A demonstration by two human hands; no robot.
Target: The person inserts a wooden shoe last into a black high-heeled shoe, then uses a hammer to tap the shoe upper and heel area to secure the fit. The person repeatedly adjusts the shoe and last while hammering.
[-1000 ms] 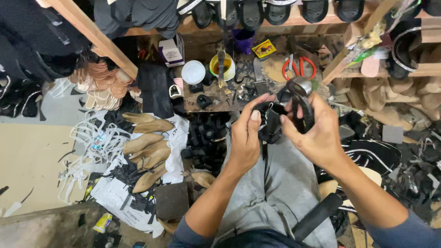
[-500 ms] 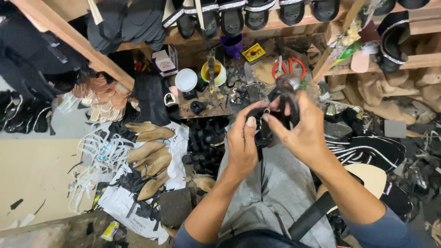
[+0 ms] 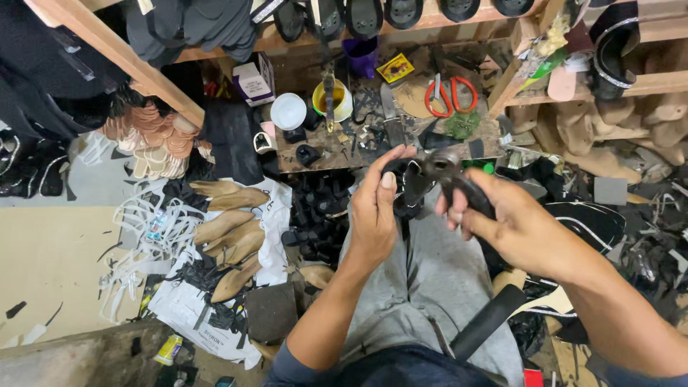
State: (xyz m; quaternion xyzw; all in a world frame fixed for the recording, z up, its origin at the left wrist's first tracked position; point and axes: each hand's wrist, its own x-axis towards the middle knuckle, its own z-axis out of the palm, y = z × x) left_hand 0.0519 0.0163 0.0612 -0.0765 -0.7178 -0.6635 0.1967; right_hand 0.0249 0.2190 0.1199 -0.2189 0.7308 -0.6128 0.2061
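Leather, matte black and folded into a soft shoe upper (image 3: 407,188), sits at frame centre, pinched in the left hand (image 3: 374,211). The right hand (image 3: 516,226) closes around black-handled metal pliers (image 3: 450,175) biting its edge.

Single head-worn view, looking steeply down (close) over lap, cluttered workbench (image 3: 315,154) just ahead

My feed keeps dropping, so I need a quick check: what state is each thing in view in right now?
left hand: closed around a black shoe piece, thumb up
right hand: gripping black pliers, whose head meets the shoe piece
orange-handled scissors: lying on the workbench
yellow pot: open, a tool standing in it
white cup: on the bench; cannot tell which way up
tan shoe lasts: lying loose on the floor
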